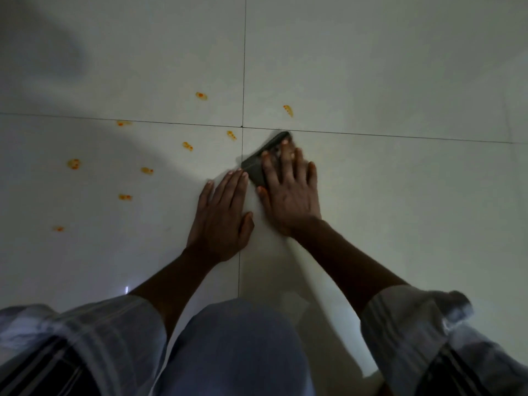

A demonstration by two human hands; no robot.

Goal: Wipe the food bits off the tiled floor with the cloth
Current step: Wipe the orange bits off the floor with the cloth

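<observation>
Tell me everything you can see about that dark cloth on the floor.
The cloth is a small, dark grey-brown piece, apparently folded flat into a rough rectangle lying diagonally on the pale tiled floor, just right of where the grout lines cross. The right hand presses on it with straight, spread fingers, covering its right part. The left hand lies flat on the tile beside it, fingertips almost at its edge. Its texture is blurred.

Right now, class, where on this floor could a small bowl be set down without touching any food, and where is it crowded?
Free: the pale tiled floor beyond the horizontal grout line, right of the vertical one, except one orange food bit; also the tile right of the right hand pressing the dark folded cloth. Crowded: the tiles left of the left hand, dotted with orange bits.
</observation>
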